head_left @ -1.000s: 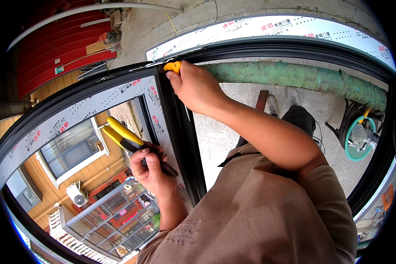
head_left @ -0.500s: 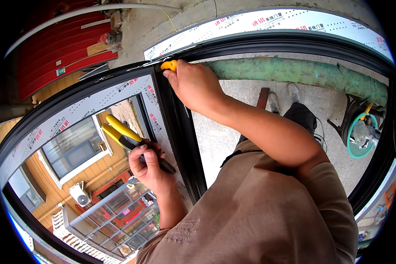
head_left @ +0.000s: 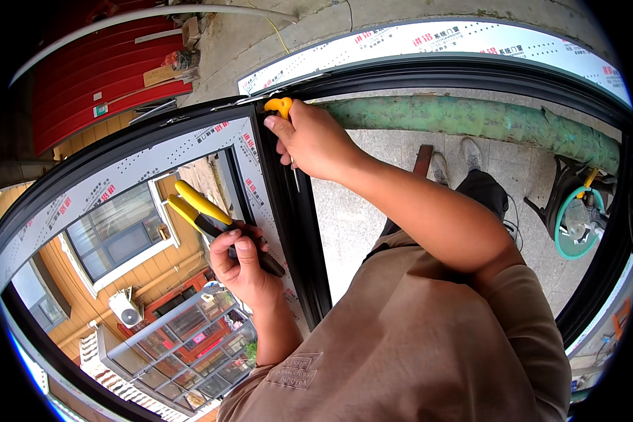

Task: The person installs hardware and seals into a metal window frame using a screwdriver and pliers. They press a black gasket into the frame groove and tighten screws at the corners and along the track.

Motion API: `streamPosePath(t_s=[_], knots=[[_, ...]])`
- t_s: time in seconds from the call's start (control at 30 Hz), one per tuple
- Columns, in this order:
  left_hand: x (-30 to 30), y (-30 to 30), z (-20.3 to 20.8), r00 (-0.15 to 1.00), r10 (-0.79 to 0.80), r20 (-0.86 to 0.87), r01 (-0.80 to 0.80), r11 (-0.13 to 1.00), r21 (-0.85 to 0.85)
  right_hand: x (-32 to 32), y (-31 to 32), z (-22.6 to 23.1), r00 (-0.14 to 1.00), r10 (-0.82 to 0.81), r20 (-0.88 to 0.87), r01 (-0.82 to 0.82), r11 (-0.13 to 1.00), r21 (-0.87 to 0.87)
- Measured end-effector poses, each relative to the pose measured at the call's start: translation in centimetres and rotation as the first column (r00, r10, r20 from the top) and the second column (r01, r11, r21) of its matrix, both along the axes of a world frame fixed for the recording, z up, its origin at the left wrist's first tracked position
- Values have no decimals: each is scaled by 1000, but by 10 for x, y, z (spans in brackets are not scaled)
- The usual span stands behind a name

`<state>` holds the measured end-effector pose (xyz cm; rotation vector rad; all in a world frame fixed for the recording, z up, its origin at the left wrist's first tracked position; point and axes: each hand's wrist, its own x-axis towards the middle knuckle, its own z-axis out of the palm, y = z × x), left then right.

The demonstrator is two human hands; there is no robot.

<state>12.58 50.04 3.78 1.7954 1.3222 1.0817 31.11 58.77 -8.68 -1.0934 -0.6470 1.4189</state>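
Note:
My left hand [head_left: 245, 271] is closed around pliers [head_left: 202, 202], their yellow and black handles pointing up and left. The dark jaw end shows below my fingers, beside the white-filmed window sash. My right hand [head_left: 316, 141] grips a yellow-handled tool [head_left: 279, 107] at the top corner of the black upright [head_left: 288, 232] of the frame. A thin metal shaft sticks out below that hand, along the upright; its exact kind is unclear. My fingers partly hide the tool's handle. Metal hardware [head_left: 278, 93] lies on the frame's top edge close by.
A sash with printed white film [head_left: 112, 169] stands at left, beyond it a yellow building. A green wrapped beam [head_left: 457, 116] crosses behind the opening at right. On the far right hangs a teal basin [head_left: 570, 228] with items in it. Red panels [head_left: 84, 77] are at upper left.
My right hand has drawn slightly down and right, with its fingers now curled off the upright and more of the tool's shaft showing. The left hand still holds the pliers.

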Motion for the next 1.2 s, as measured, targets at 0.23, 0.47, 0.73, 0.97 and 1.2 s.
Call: streamPosePath(t_s=[0.23, 0.47, 0.73, 0.97, 1.2], knots=[[0, 0, -1, 1000, 24, 21, -24, 1000, -8, 12, -26, 1, 823, -31, 568, -80, 982, 170], [3, -1, 1, 1000, 15, -2, -15, 1000, -28, 24, -22, -1, 757, 23, 652, -177, 969, 172], [1, -1, 2, 999, 29, -13, -29, 999, -38, 10, -21, -2, 533, -70, 843, -20, 995, 95], [1, 0, 1, 1000, 20, -4, -20, 999, -37, 22, -12, -2, 768, -82, 636, -21, 988, 152], [2, 0, 2, 1000, 25, -11, -26, 999, -36, 7, -15, -5, 802, -195, 565, 85, 973, 215]])
